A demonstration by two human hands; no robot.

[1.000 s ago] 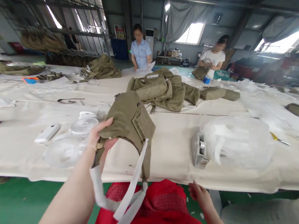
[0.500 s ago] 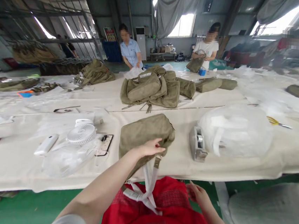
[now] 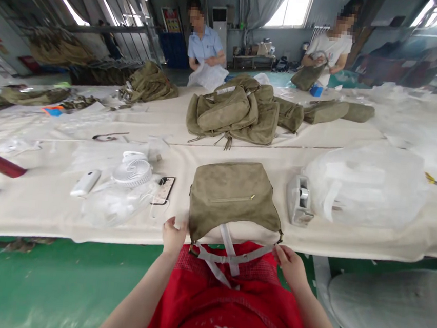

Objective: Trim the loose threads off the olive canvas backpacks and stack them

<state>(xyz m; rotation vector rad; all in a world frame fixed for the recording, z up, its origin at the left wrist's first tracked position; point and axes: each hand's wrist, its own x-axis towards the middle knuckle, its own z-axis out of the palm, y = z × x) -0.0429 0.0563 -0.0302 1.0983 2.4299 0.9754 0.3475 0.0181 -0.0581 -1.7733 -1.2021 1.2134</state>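
An olive-green fabric bag (image 3: 232, 199) with a zip lies flat on the white table (image 3: 44, 209), its near edge hanging over the front. A white paper-wrapped strap (image 3: 229, 252) dangles from it over my red apron. My left hand (image 3: 174, 236) pinches the bag's near left corner by the buckle. My right hand (image 3: 285, 258) holds the near right corner where the strap joins.
A small white fan (image 3: 131, 172), a white remote-like device (image 3: 85, 183) and a phone (image 3: 164, 189) lie left of the bag. A tape dispenser (image 3: 299, 200) and a heap of clear plastic bags (image 3: 367, 183) are on the right. A pile of olive bags (image 3: 234, 114) lies behind. Two people work across the table.
The bag went from hanging in my raised left hand to lying flat on the table. My right hand rose from below the table edge and took the bag's right corner.
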